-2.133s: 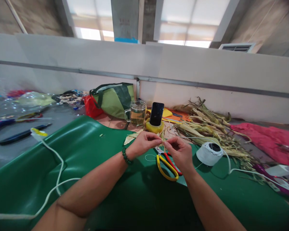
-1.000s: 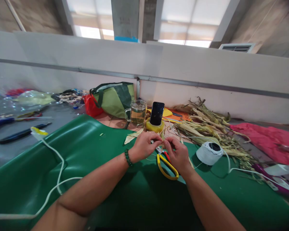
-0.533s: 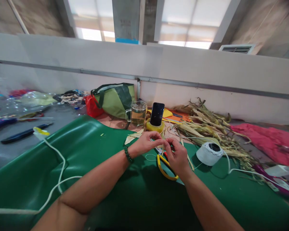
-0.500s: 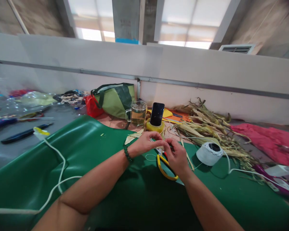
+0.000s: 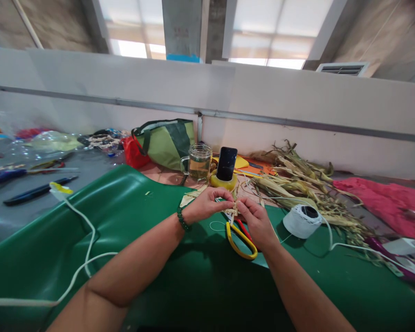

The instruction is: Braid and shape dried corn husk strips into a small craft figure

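Observation:
Between my hands is a small pale straw-coloured piece (image 5: pixel 231 211) that looks like braided husk. My left hand (image 5: pixel 210 203), with a dark green bead bracelet (image 5: pixel 182 218) at the wrist, pinches it from the left. My right hand (image 5: pixel 257 220) grips its right side with thumb and forefinger. Scissors with yellow and red handles (image 5: pixel 242 244) lie just under the hands, blades partly hidden. A thin loop of pale thread (image 5: pixel 217 226) rests left of them. To the right stands a white spool of thread (image 5: pixel 301 222), a strand trailing from it.
Behind my hands are a phone (image 5: pixel 226 163) propped on a yellow tape roll (image 5: pixel 224 182) and a glass mug (image 5: pixel 199 162) of liquid. Dry corn husks (image 5: pixel 297 189) are heaped right. A white cable (image 5: pixel 79 272) crosses the green mat (image 5: pixel 131 203). A green bag (image 5: pixel 168 143) stands behind.
My right fingers have opened out slightly and shifted, so the straw-coloured piece and the scissors' red handle show more. My left hand stays nearly in place, still pinching.

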Tool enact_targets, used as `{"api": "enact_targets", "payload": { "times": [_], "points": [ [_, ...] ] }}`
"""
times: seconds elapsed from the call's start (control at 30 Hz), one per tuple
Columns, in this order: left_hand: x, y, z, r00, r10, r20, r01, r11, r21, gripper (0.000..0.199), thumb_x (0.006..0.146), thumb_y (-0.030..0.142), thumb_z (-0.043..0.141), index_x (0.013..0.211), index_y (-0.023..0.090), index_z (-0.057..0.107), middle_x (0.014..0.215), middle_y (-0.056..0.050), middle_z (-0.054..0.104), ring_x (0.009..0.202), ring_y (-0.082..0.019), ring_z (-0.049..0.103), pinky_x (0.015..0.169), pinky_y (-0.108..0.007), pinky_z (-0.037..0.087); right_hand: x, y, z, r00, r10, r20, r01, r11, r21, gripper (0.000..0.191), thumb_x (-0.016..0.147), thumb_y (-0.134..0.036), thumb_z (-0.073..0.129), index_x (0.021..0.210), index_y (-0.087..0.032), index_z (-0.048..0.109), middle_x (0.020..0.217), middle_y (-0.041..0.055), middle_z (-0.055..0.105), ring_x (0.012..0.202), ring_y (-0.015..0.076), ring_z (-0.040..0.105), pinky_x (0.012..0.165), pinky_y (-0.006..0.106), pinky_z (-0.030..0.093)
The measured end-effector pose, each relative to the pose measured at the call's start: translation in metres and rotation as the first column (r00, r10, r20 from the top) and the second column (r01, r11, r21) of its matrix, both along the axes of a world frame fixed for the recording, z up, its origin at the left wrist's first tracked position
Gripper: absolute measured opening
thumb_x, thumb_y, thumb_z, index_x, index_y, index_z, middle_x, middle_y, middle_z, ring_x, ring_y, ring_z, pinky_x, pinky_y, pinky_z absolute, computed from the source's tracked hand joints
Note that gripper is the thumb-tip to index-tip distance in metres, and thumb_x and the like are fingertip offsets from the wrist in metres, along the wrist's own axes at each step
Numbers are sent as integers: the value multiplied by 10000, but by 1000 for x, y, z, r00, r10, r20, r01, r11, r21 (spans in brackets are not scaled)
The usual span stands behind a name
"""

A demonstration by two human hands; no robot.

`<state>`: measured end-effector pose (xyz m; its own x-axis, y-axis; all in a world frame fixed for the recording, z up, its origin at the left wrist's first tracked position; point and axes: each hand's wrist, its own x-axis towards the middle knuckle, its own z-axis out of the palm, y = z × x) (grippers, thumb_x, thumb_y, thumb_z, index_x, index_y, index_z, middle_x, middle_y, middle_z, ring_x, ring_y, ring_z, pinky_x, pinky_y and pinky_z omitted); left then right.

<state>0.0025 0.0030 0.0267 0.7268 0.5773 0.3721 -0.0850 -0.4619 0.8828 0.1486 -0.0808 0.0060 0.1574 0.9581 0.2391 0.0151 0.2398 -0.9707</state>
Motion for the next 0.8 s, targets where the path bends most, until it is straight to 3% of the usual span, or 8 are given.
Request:
{"api": "enact_targets", "payload": {
  "times": [0.3, 0.53, 0.67, 0.8],
  "points": [
    [0, -3, 3, 998, 42, -35, -41, 999, 33, 285, 774, 404, 635, 763, 118, 627, 791, -48, 633, 767, -137, 558, 729, -243, 445, 4, 2, 3, 999, -20, 42, 19, 999, 33, 378, 702, -552, 670, 731, -179, 607, 629, -16, 577, 562, 113, 555, 590, 266, 542],
    [-2, -2, 4, 1000, 1, -29, 1, 999, 53, 299, 786, 419, 619, 768, 120, 626, 821, -58, 638, 795, -145, 568, 755, -253, 448, 6, 3, 4, 999, -1, 37, 0, 1000, 30, 329, 709, -495, 671, 721, -174, 598, 603, -27, 569, 524, 97, 527, 545, 232, 492],
    [-3, -1, 6, 999, 8, -43, -5, 996, 86, 246, 786, 369, 622, 757, 125, 625, 819, -58, 644, 797, -147, 576, 760, -255, 452, 3, 1, 4, 985, -82, 155, 62, 990, 128, 272, 760, -444, 620, 727, -176, 596, 593, -19, 570, 536, 111, 536, 540, 232, 476],
    [-5, -1, 8, 997, 27, -78, -21, 997, 70, 202, 781, 323, 620, 758, 122, 613, 783, -43, 633, 750, -129, 560, 732, -247, 452, 2, 0, 0, 911, -223, 348, 141, 959, 246, 200, 832, -363, 541, 761, -183, 593, 616, -8, 593, 531, 118, 539, 522, 231, 456]
  ]
}}
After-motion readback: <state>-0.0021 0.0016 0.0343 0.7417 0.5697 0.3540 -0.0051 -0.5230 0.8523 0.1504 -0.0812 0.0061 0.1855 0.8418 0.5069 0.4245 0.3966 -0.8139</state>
